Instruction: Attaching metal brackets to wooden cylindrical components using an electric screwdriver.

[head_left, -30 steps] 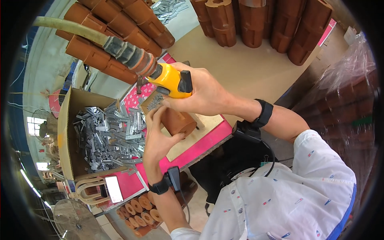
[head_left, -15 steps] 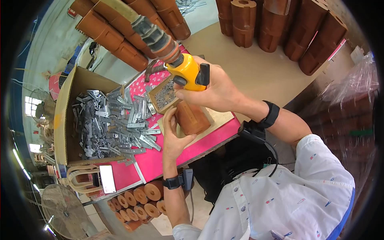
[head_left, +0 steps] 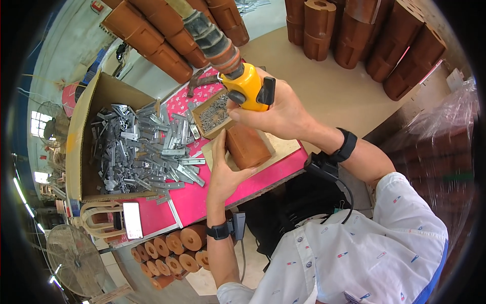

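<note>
The right grip (head_left: 284,112) is holding a yellow power tool (head_left: 248,87) over the brown block (head_left: 247,148). The left grip (head_left: 226,178) is holding that block, fingers (head_left: 218,148) along its left side, on a pale board (head_left: 287,147) that is lying on the pink worktop (head_left: 195,206); a fastener box (head_left: 214,134) is sitting alongside.

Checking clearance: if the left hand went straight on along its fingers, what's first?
Probably the small open box of metal fasteners, just past the left hand. Height is hard to judge from this view; the hand might pass over its rim.
</note>
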`<state>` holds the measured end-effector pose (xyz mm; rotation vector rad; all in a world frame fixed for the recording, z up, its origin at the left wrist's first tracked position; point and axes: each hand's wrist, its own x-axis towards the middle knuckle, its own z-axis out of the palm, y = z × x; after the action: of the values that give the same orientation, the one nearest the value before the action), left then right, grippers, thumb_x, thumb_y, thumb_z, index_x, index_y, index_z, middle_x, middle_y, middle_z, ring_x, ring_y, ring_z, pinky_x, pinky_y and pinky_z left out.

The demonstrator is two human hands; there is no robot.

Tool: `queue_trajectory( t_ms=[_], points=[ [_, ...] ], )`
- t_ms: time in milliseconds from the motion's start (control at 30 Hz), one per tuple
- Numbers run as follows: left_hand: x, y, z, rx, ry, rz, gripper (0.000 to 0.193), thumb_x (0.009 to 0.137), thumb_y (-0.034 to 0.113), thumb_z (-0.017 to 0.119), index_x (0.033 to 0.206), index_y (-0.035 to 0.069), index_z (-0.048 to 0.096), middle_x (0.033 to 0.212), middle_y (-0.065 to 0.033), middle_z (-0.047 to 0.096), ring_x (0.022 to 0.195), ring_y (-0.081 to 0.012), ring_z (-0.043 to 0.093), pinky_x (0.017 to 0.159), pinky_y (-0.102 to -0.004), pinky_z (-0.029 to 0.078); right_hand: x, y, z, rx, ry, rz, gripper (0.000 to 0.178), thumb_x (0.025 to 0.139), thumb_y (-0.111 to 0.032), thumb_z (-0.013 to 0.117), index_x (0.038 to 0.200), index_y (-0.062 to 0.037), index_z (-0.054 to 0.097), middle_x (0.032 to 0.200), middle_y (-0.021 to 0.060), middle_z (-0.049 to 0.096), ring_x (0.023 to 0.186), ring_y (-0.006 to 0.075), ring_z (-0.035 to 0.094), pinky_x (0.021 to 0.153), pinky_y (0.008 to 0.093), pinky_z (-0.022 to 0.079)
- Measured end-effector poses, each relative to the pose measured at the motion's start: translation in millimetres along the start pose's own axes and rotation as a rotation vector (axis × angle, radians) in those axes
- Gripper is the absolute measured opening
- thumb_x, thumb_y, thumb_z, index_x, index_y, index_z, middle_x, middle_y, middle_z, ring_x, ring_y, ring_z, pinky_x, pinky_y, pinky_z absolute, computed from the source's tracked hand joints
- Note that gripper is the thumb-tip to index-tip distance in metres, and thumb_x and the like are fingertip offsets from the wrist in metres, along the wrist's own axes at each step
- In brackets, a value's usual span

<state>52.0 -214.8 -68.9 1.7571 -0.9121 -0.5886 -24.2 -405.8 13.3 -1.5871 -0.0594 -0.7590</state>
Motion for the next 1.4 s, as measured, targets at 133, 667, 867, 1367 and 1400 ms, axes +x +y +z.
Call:
queue_trajectory(
  t_ms=[133, 667, 867, 1367, 1400],
  points=[
    [6, 18, 2, 0.261, 0.042, 0.012, 0.111, 0.057, 0.017, 0.087, 0.146, 0.000, 0.022, 0.142, -0.0199, 0.033, 0.133, -0.0340, 0.034, 0.111, -0.0406, 0.030, -2, -2, -3, -0.017, -0.024, 0.026, 0.043, 0.077, -0.016, 0.074, 0.114, -0.0020, 0.056, 0.087, 0.0061, 0.064, 0.078, 0.0125, 0.059, 0.074, 0.0292, 0.049],
    [4, -9, -43, 0.308, 0.266, -0.078, 0.063, 0.072, 0.013, 0.075, 0.130, 0.005, 0.051, 0.126, -0.0161, 0.051, 0.122, -0.0340, 0.045, 0.101, -0.0411, 0.038, -3, -9, -10, 0.095, -0.045, 0.107, 0.043, 0.079, -0.012, 0.073, 0.116, -0.0015, 0.055, 0.095, 0.0040, 0.064, 0.087, 0.0081, 0.058, 0.078, 0.0257, 0.048],
    [0, -44, -78, 1.086, 0.262, -0.183, 0.026, 0.070, 0.002, 0.067, 0.094, 0.008, 0.072, 0.109, -0.0105, 0.062, 0.103, -0.0316, 0.052, 0.092, -0.0407, 0.041, -2, -6, -9, 0.082, -0.070, 0.127, 0.043, 0.080, -0.012, 0.072, 0.117, -0.0020, 0.054, 0.094, 0.0030, 0.063, 0.085, 0.0083, 0.057, 0.077, 0.0254, 0.048],
    [34, 33, -28, -0.104, 0.333, -0.029, 0.025, 0.086, 0.003, 0.062, 0.111, 0.001, 0.057, 0.085, -0.0031, 0.062, 0.075, -0.0098, 0.058, 0.065, -0.0240, 0.046, 11, -6, -4, -0.001, -0.027, 0.015, 0.037, 0.079, -0.016, 0.072, 0.109, -0.0018, 0.057, 0.086, 0.0051, 0.061, 0.078, 0.0113, 0.057, 0.073, 0.0275, 0.048],
    [39, 34, -23, -0.151, 0.241, -0.036, 0.027, 0.088, 0.004, 0.062, 0.113, 0.001, 0.055, 0.087, -0.0012, 0.061, 0.074, -0.0072, 0.057, 0.062, -0.0217, 0.046, 12, -7, -3, -0.018, -0.062, 0.028, 0.037, 0.081, -0.014, 0.072, 0.111, -0.0027, 0.054, 0.091, 0.0030, 0.062, 0.082, 0.0095, 0.058, 0.076, 0.0258, 0.048]
  ],
)
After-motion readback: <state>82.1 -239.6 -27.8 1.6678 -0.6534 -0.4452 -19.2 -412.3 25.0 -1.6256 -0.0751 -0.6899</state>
